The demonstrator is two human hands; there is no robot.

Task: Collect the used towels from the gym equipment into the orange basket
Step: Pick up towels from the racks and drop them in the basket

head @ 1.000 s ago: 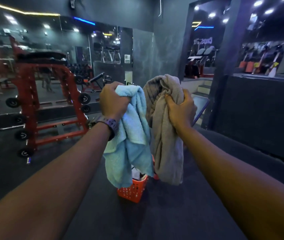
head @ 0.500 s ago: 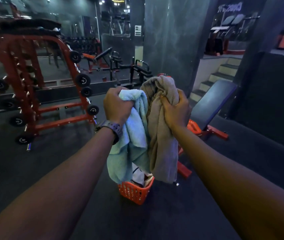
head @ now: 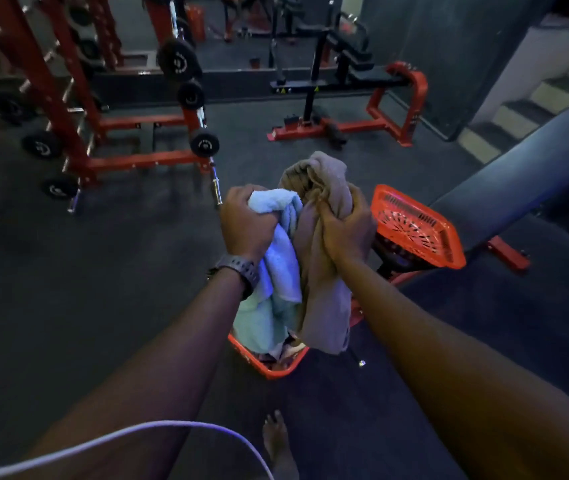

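two towels (head: 277, 265) (head: 324, 271), two orange baskets (head: 269, 367) (head: 414, 226)

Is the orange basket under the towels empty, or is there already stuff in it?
Not empty. Bunched cloth shows inside the orange basket beneath the hanging blue towel and beige towel. How full, cannot tell.

Both bare arms reach forward, left hand (head: 246, 225) and right hand (head: 345, 233) fisted side by side, fingers curled tight.

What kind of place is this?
Most likely a gym: a red rack loaded with weight plates, a padded bench and a dark floor.
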